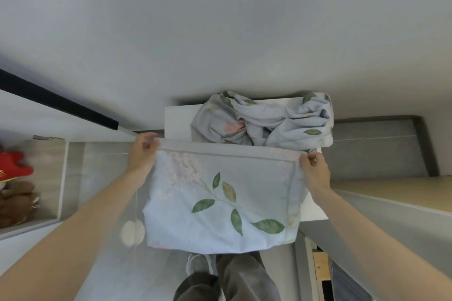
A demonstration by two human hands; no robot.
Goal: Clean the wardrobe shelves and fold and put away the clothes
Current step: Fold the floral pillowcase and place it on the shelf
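A pale blue cloth with green leaves and pink flowers (220,203) hangs spread flat in front of me. My left hand (143,151) pinches its upper left corner. At the upper right corner my right hand (315,170) pinches the cloth the same way, so the top hem is stretched level between both hands. Behind it a crumpled heap of the same printed fabric (266,121) lies on a white surface (177,120) that stands against the wall.
A white wall fills the upper view. On the left an open wardrobe compartment holds a red item (13,166) and a brown plush toy (14,203). A dark rail (58,102) runs along the upper left. My legs and a shoe (198,264) show below on the grey floor.
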